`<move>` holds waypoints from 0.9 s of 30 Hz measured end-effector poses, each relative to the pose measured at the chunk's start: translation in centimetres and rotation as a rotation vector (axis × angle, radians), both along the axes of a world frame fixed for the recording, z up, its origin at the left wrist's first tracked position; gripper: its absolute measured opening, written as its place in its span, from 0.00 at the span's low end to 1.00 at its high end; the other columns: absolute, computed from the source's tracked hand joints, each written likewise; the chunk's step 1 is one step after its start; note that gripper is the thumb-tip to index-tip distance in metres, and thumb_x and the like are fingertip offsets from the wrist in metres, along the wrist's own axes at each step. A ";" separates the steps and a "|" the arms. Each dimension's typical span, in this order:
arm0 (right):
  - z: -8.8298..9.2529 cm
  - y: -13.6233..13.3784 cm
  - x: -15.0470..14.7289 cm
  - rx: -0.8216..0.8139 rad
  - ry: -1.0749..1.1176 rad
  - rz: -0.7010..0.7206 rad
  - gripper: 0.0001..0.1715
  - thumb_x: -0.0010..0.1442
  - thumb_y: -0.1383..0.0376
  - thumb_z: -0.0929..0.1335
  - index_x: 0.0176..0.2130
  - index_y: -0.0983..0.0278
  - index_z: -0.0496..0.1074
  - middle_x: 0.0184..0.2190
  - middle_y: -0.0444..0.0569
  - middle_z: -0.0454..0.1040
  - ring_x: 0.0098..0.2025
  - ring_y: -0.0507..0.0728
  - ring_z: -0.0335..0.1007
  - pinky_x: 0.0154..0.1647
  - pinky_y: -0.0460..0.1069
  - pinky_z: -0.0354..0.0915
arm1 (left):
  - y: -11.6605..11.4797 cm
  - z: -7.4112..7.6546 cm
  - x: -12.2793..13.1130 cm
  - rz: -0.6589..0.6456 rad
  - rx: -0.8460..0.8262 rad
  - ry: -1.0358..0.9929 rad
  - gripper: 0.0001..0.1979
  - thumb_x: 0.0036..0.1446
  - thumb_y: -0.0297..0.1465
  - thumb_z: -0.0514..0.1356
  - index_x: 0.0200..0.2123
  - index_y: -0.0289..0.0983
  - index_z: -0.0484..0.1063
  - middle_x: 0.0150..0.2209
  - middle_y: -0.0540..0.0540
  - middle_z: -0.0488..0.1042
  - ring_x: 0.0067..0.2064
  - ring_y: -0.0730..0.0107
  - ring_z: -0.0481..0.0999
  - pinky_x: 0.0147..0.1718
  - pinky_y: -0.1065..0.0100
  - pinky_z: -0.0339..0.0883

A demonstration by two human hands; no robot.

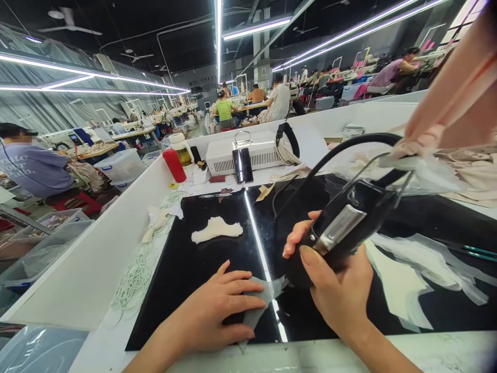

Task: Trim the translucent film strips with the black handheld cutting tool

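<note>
My left hand (217, 305) lies flat with fingers spread on a small grey fabric piece (261, 300), pressing it to the glossy black work surface (202, 259). My right hand (334, 285) is wrapped round a black hand-held tool with a metal plate (341, 228), its tip down near the fabric piece. A thick black cable (337, 150) arcs from the tool toward the back. A loose white fabric piece (215, 229) lies further back on the black surface.
A white machine box (248, 153), a phone (243, 166), a red bottle (174, 165) and a jar stand at the back. White elastic loops (135, 269) lie along the left wall. Cut white pieces (419, 269) lie right. Pink fabric (454, 93) hangs upper right. Other workers sit beyond.
</note>
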State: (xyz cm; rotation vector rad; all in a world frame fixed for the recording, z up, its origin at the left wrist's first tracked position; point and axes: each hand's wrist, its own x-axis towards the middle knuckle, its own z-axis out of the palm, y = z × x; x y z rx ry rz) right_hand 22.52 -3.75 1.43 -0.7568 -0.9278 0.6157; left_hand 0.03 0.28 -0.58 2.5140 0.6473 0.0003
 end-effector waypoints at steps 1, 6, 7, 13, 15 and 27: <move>0.0 0.0 0.2 -0.002 -0.002 -0.006 0.15 0.61 0.65 0.75 0.46 0.56 0.71 0.34 0.41 0.76 0.29 0.51 0.72 0.33 0.48 0.73 | 0.0 0.0 0.0 0.000 -0.003 0.000 0.26 0.65 0.38 0.66 0.65 0.53 0.69 0.68 0.48 0.68 0.72 0.48 0.60 0.70 0.33 0.37; -0.3 0.1 0.5 -0.016 -0.022 -0.021 0.13 0.61 0.63 0.76 0.44 0.56 0.71 0.34 0.41 0.76 0.30 0.52 0.72 0.33 0.49 0.72 | -0.1 0.2 0.1 0.012 -0.026 -0.001 0.26 0.64 0.38 0.67 0.64 0.53 0.70 0.67 0.48 0.69 0.71 0.47 0.60 0.69 0.32 0.37; -0.3 0.1 0.5 -0.015 -0.021 -0.023 0.14 0.61 0.63 0.75 0.45 0.56 0.71 0.34 0.41 0.76 0.30 0.52 0.73 0.33 0.49 0.72 | -0.1 0.2 0.0 0.012 -0.026 0.001 0.26 0.64 0.38 0.67 0.64 0.53 0.70 0.67 0.48 0.69 0.72 0.46 0.60 0.69 0.32 0.37; 0.0 0.2 0.2 -0.024 -0.053 -0.049 0.18 0.59 0.67 0.75 0.48 0.56 0.70 0.33 0.41 0.76 0.29 0.52 0.74 0.34 0.50 0.74 | 0.1 -0.2 -0.3 -0.001 -0.005 -0.030 0.26 0.65 0.39 0.66 0.65 0.54 0.69 0.67 0.47 0.69 0.71 0.47 0.61 0.70 0.34 0.37; 0.1 0.3 0.2 -0.026 -0.070 -0.065 0.18 0.59 0.67 0.74 0.47 0.56 0.70 0.33 0.41 0.77 0.28 0.52 0.74 0.34 0.50 0.74 | 0.1 -0.3 -0.3 -0.004 -0.001 -0.035 0.26 0.65 0.39 0.66 0.65 0.54 0.68 0.67 0.47 0.69 0.71 0.47 0.61 0.70 0.34 0.37; -0.2 0.3 1.7 -0.016 0.001 -0.047 0.15 0.59 0.65 0.76 0.45 0.57 0.71 0.34 0.41 0.76 0.30 0.53 0.73 0.32 0.50 0.72 | 0.1 0.0 -0.3 -0.004 -0.014 -0.034 0.26 0.65 0.36 0.66 0.64 0.55 0.69 0.68 0.48 0.68 0.72 0.48 0.60 0.70 0.34 0.36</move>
